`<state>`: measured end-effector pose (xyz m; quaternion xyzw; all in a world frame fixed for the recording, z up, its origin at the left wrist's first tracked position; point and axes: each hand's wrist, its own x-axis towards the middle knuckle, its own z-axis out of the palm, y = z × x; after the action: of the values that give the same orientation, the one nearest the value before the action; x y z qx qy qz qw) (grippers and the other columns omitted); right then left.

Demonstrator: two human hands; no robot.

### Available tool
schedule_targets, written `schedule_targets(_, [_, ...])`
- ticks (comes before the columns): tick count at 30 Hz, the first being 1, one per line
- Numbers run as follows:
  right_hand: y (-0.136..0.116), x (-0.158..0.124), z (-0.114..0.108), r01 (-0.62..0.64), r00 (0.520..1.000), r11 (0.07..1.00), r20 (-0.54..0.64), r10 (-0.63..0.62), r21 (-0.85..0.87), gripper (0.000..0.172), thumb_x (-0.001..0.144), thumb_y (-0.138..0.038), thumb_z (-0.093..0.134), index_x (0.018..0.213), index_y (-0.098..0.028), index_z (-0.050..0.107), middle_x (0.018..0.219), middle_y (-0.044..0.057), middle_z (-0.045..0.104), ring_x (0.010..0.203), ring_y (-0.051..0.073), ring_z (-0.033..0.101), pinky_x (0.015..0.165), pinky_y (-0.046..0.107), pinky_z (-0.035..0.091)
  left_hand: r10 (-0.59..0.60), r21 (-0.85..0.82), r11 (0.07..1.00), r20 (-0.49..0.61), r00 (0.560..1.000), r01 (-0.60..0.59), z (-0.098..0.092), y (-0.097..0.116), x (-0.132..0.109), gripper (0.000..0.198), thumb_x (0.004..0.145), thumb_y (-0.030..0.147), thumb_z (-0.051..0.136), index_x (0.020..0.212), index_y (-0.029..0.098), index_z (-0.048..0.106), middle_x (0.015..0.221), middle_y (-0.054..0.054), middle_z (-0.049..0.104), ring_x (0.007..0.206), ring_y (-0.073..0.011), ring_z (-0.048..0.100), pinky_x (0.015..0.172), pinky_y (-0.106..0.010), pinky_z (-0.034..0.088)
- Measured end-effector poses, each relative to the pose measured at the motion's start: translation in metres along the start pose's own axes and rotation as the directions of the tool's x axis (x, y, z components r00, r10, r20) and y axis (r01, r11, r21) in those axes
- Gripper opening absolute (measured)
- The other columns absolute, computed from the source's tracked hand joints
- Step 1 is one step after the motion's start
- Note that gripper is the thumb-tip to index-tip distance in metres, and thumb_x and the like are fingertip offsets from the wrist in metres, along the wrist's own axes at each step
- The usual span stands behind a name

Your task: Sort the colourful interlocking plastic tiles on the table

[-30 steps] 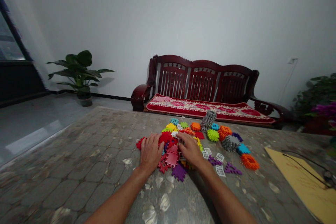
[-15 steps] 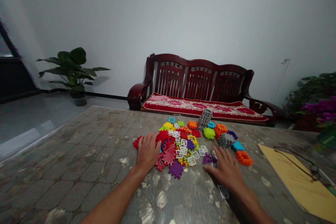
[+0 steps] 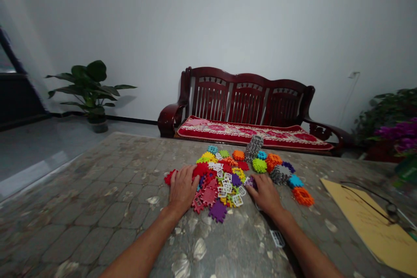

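My left hand (image 3: 183, 189) lies over the left side of a pile of colourful interlocking plastic tiles, fingers stretched over the red tiles (image 3: 200, 169) and thumb apart. At the pile's right side, my right hand (image 3: 267, 194) has its fingers curled, with a purple tile (image 3: 250, 182) between thumb and fingertips. White window-shaped pieces (image 3: 227, 186) lie across the middle of the pile. Pink-red tiles (image 3: 209, 196) and a flat purple tile (image 3: 218, 211) lie at its near edge. What is under both palms is hidden.
A grey stack of tiles (image 3: 253, 148) stands behind the pile. Stacked groups of lime (image 3: 259, 165), grey (image 3: 280, 174) and orange tiles (image 3: 302, 196) curve along the right. One white window piece (image 3: 277, 239) lies by my right forearm. Glasses (image 3: 368, 200) rest on yellow paper (image 3: 378, 230).
My right hand has moved left and slightly away from me, closing its fingers; the purple tile and nearby white pieces have shifted toward the pile. My left hand is nearly still.
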<state>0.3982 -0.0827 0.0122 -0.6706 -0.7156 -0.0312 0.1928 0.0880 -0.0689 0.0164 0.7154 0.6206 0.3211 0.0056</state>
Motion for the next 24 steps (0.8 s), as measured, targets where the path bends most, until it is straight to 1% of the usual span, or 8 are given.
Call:
schedule_targets(4, [-0.011,0.009,-0.006,-0.051,0.995,0.998,0.083,0.054,-0.031,0.036,0.084,-0.042,0.058,0.114,-0.022,0.064,0.106,0.008,0.062,0.105,0.025,0.054,0.091,0.033,0.040,-0.005,-0.006,1.000,0.015,1.000,0.005,0.000,-0.001,0.000,0.036,0.093,0.026,0.042,0.127,0.020,0.056,0.130,-0.010,0.063,0.123,-0.0232,0.053,0.111,-0.049,0.029])
schedule_targets(7, [-0.016,0.012,-0.007,-0.121,0.988,0.991,0.092,0.126,-0.059,0.034,0.082,-0.044,0.060,0.104,-0.019,0.065,0.104,0.009,0.062,0.103,0.026,0.055,0.089,0.034,0.040,0.000,-0.008,1.000,0.010,1.000,0.000,0.001,-0.002,0.001,0.036,0.093,0.027,0.043,0.127,0.022,0.056,0.129,-0.009,0.064,0.123,-0.0227,0.053,0.111,-0.048,0.029])
schedule_targets(10, [-0.018,0.013,-0.008,-0.145,0.985,0.989,0.088,0.148,-0.044,0.028,0.080,-0.043,0.061,0.093,-0.018,0.063,0.099,0.010,0.063,0.099,0.026,0.056,0.084,0.032,0.040,0.001,-0.005,1.000,0.009,1.000,-0.001,0.001,-0.002,0.000,0.036,0.093,0.027,0.044,0.126,0.022,0.056,0.129,-0.009,0.064,0.122,-0.0228,0.054,0.111,-0.048,0.029])
schedule_targets(13, [-0.019,0.015,-0.007,-0.159,0.983,0.987,0.091,0.157,0.014,0.021,0.080,-0.038,0.059,0.088,-0.019,0.060,0.093,0.008,0.065,0.093,0.024,0.058,0.076,0.029,0.039,-0.002,0.002,1.000,0.020,1.000,0.002,0.000,-0.001,0.000,0.037,0.093,0.026,0.043,0.127,0.021,0.056,0.130,-0.010,0.063,0.123,-0.0233,0.053,0.111,-0.048,0.030])
schedule_targets(16, [-0.018,0.016,-0.005,-0.174,0.980,0.982,0.113,0.165,0.079,0.016,0.082,-0.035,0.057,0.087,-0.020,0.057,0.089,0.005,0.066,0.083,0.020,0.060,0.068,0.027,0.036,-0.007,0.001,1.000,0.035,0.999,0.007,-0.001,0.000,0.000,0.037,0.093,0.026,0.043,0.127,0.019,0.055,0.130,-0.010,0.063,0.123,-0.0238,0.053,0.112,-0.048,0.029])
schedule_targets(19, [-0.014,0.016,-0.002,-0.179,0.980,0.973,0.117,0.163,0.143,0.013,0.081,-0.032,0.055,0.087,-0.021,0.056,0.084,0.002,0.066,0.078,0.019,0.060,0.065,0.026,0.035,-0.004,-0.006,1.000,0.034,0.999,0.004,-0.001,-0.001,0.000,0.037,0.093,0.026,0.043,0.127,0.020,0.055,0.129,-0.010,0.063,0.123,-0.0232,0.053,0.112,-0.048,0.029])
schedule_targets(22, [-0.012,0.019,-0.002,-0.173,0.985,0.953,0.064,0.162,0.249,0.014,0.081,-0.033,0.052,0.085,-0.021,0.056,0.078,0.001,0.064,0.076,0.019,0.060,0.066,0.027,0.038,-0.003,-0.007,1.000,0.024,1.000,0.003,-0.001,0.000,0.001,0.036,0.093,0.026,0.043,0.126,0.021,0.055,0.128,-0.009,0.064,0.122,-0.0232,0.054,0.111,-0.048,0.030])
schedule_targets(24, [-0.016,0.023,-0.003,-0.186,0.981,0.917,0.016,0.193,0.352,0.018,0.080,-0.036,0.053,0.086,-0.020,0.058,0.077,0.002,0.064,0.075,0.021,0.061,0.067,0.029,0.042,-0.004,-0.007,1.000,0.021,1.000,0.004,-0.002,0.001,0.001,0.036,0.093,0.026,0.044,0.126,0.021,0.056,0.128,-0.009,0.064,0.122,-0.0236,0.054,0.111,-0.048,0.030])
